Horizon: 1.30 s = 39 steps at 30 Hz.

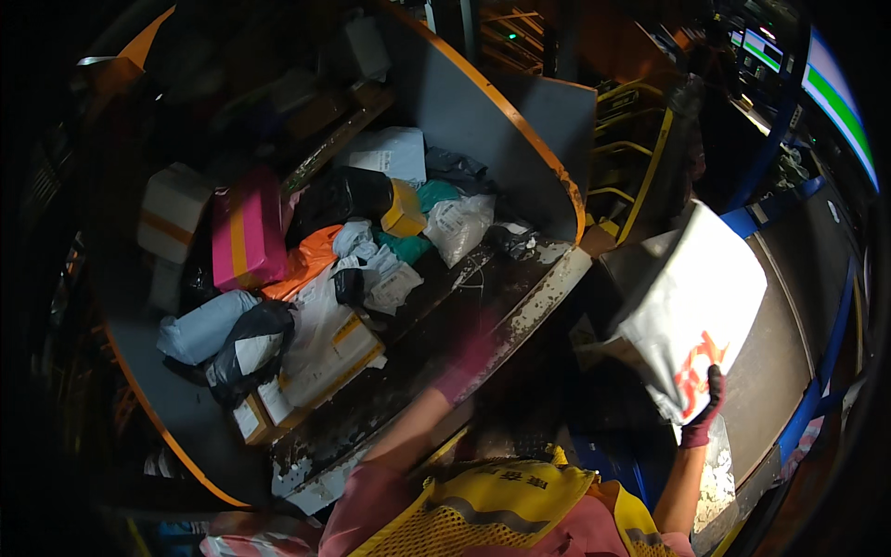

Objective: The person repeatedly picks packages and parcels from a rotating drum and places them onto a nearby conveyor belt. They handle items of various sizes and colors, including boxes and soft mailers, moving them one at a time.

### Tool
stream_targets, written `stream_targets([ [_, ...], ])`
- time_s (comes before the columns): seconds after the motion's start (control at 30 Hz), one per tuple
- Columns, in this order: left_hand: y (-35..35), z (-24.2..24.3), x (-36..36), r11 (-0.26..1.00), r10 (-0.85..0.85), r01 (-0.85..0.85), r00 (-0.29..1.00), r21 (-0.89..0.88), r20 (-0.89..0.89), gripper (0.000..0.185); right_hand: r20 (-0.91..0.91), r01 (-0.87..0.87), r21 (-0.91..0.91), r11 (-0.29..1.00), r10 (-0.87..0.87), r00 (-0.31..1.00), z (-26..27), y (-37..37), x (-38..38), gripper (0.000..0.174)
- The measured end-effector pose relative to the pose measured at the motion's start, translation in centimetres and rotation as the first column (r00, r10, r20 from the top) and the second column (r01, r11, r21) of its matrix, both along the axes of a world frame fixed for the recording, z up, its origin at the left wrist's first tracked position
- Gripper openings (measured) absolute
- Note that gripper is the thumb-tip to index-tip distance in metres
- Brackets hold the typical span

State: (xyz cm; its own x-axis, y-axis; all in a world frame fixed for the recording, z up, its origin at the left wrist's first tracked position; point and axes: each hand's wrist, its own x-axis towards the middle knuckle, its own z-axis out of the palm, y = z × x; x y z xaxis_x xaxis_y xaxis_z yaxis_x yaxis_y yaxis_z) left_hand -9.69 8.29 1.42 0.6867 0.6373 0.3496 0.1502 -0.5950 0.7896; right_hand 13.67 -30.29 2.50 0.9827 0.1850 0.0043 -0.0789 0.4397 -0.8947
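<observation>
My right hand (pixel 704 411), in a dark-palmed maroon glove, grips the lower edge of a large white plastic mailing bag (pixel 717 292) with red print. The bag hangs tilted over the grey conveyor belt (pixel 773 369) on the right. My left hand (pixel 472 358), also in a maroon glove, is blurred over the chipped white edge (pixel 550 285) of the parcel chute. Whether its fingers are apart cannot be made out. Nearest to it in the chute lie a white carton with yellow tape (pixel 334 362) and a small clear-wrapped parcel (pixel 393 287).
A heap of parcels fills the chute, among them a pink box (pixel 249 230), an orange bag (pixel 306 261) and a yellow box (pixel 404 209). Orange-edged grey side walls (pixel 487 104) enclose it. A yellow metal rack (pixel 626 160) stands beyond; a bright screen (pixel 839 111) glows far right.
</observation>
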Motion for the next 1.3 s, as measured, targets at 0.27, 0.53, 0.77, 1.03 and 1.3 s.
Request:
stream_targets([
  [0.27,18.6,0.5,-11.1,0.292,0.937,-0.459,0.313,0.839,-0.154,0.064,-0.144,0.112,0.181,0.977,-0.086,0.986,0.1,-10.5,9.7,0.049],
  [0.53,9.0,-4.8,-10.7,0.754,0.657,-0.649,0.746,-0.105,0.108,0.028,0.807,0.713,-0.502,0.489,-0.030,0.590,1.3,1.4,4.3,0.062],
  [0.77,0.4,-7.8,-7.1,0.553,0.280,0.420,0.720,-0.720,0.635,0.025,-0.091,-0.740,-0.051,0.671,0.734,0.673,0.6,19.0,-12.1,0.050],
  [1.03,0.4,0.6,-9.3,0.952,0.153,-0.177,0.982,-0.248,-0.113,0.062,-0.320,-0.615,0.080,0.784,0.605,0.729,-0.8,20.0,-13.0,0.038],
  [1.3,14.3,-1.1,-22.4,0.453,0.885,-0.332,0.277,0.828,-0.373,0.072,-0.182,-0.461,0.096,0.882,0.471,0.863,-1.7,18.8,-9.3,0.045],
])
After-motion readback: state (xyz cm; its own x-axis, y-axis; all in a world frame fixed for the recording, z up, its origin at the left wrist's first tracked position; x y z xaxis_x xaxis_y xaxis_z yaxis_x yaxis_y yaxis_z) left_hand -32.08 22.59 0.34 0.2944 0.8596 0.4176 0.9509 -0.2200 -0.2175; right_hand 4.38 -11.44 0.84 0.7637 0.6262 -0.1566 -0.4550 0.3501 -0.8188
